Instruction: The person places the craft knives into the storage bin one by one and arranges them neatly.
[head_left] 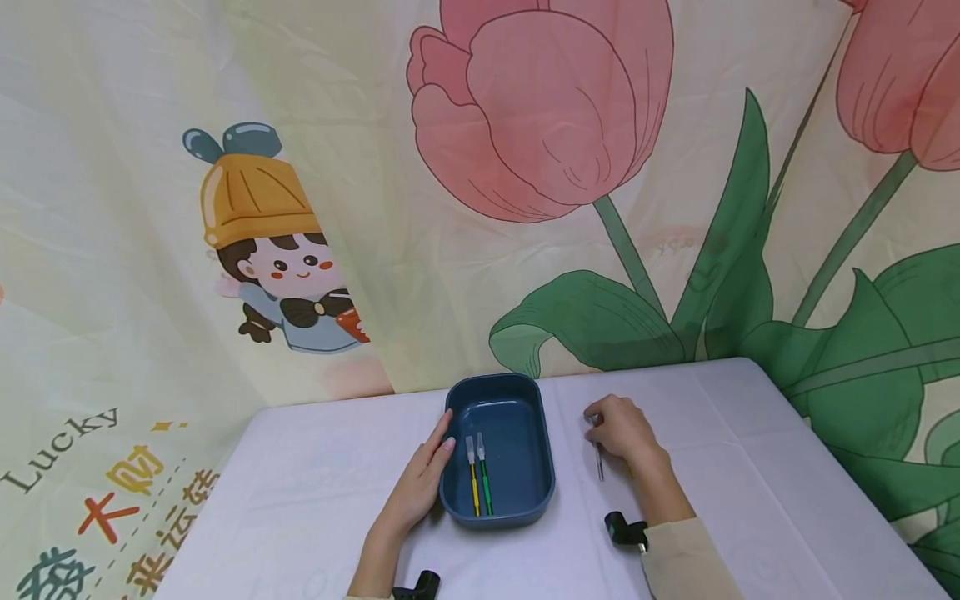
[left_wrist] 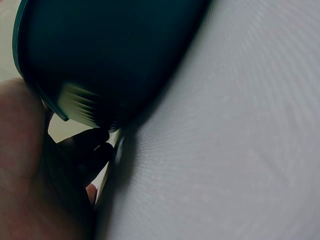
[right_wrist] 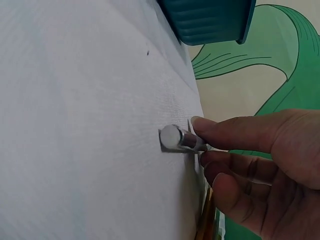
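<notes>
A dark blue rectangular tray (head_left: 521, 467) stands on the white-covered table. Two slim pens with clear caps, a yellow pen (head_left: 474, 483) and a green pen (head_left: 486, 483), lie side by side in its left half. Along the tray's left wall rests my left hand (head_left: 420, 479), thumb and straight fingers against the rim; the left wrist view shows fingers (left_wrist: 85, 145) beside the ribbed outer wall. To the right of the tray, my right hand (head_left: 621, 427) pinches a slim silvery pen (right_wrist: 172, 136) between thumb and fingertips, close over the cloth. Its round whitish end points toward the wrist camera.
White cloth (head_left: 322, 475) covers the table, with light creases. A printed curtain with tulips (head_left: 555, 108) and a cartoon figure (head_left: 288, 267) hangs right behind the table's far edge. Black wrist cameras (head_left: 626, 531) sit at both wrists.
</notes>
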